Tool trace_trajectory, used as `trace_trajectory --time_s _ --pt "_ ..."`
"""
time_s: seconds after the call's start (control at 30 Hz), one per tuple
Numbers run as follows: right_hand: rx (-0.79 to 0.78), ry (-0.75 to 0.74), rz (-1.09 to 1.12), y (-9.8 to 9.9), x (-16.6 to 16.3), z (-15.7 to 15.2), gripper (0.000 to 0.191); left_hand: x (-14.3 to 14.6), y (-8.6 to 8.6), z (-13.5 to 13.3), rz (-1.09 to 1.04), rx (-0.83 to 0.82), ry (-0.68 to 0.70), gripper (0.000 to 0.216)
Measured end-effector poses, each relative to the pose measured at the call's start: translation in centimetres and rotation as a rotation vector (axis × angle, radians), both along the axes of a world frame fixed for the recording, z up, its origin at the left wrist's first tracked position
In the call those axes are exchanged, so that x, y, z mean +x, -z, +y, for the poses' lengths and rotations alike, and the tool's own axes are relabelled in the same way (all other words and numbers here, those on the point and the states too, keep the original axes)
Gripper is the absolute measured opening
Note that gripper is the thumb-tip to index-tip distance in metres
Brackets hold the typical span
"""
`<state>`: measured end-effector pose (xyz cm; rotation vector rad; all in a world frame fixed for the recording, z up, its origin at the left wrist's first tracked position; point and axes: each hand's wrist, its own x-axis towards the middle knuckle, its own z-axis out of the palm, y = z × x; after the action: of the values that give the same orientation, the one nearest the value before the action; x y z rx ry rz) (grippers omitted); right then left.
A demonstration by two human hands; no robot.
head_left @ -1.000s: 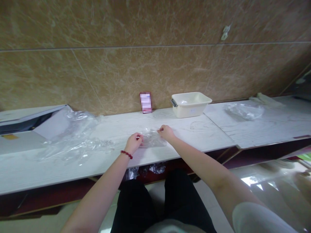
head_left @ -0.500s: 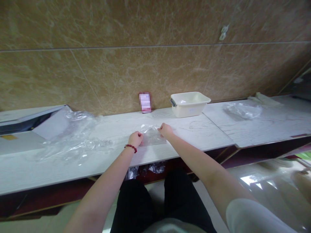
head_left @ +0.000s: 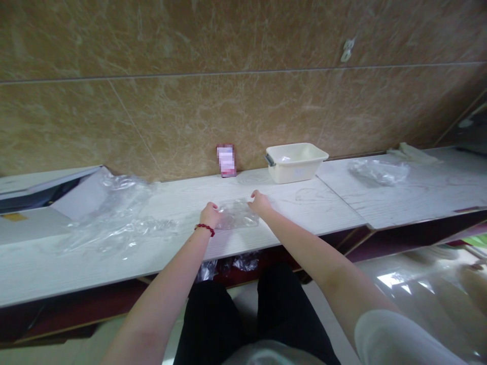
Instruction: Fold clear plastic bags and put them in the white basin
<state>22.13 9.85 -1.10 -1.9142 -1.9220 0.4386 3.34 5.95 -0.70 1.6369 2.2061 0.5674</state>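
Note:
A small clear plastic bag (head_left: 238,214) lies flat and slightly crinkled on the white wood-grain counter (head_left: 304,205) in front of me. At its left edge is my left hand (head_left: 210,215), with a red beaded bracelet (head_left: 205,229) on the wrist; the fingers look loosened and touch or nearly touch the plastic. My right hand (head_left: 261,204) is at the bag's upper right corner, thumb and forefinger apart with nothing between them. Directly behind the bag, a card or phone with a red border (head_left: 227,160) leans upright against the wall.
A cream plastic bin (head_left: 297,170) with a grey handle stands right of centre by the wall. To the left, clear plastic bags (head_left: 125,223) lie beside an open white box (head_left: 34,223). Another clear bag (head_left: 380,171) is at right. Below the counter's front edge are dark red shelves (head_left: 99,304).
Both hands were pinching the bag's edges, with its top raised. Now the fingers have loosened, the bag lies flatter, and my left hand has shifted slightly left.

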Motion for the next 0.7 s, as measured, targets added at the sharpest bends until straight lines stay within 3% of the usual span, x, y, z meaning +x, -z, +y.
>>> trace_trajectory --time_s 0.47,0.6,0.7 --pt "-0.014 -0.019 0.118 0.3 0.2 0.7 0.028 -0.5 1.2 0.8 -0.158 0.099 -0.062 0.032" --pt "-0.027 -0.027 0.104 0.1 0.3 0.6 0.028 -0.4 0.7 0.4 -0.069 0.123 0.040 0.032" --pt "-0.030 -0.051 0.088 0.0 0.5 0.4 0.029 0.1 0.0 -0.2 0.002 0.169 0.208 0.033"
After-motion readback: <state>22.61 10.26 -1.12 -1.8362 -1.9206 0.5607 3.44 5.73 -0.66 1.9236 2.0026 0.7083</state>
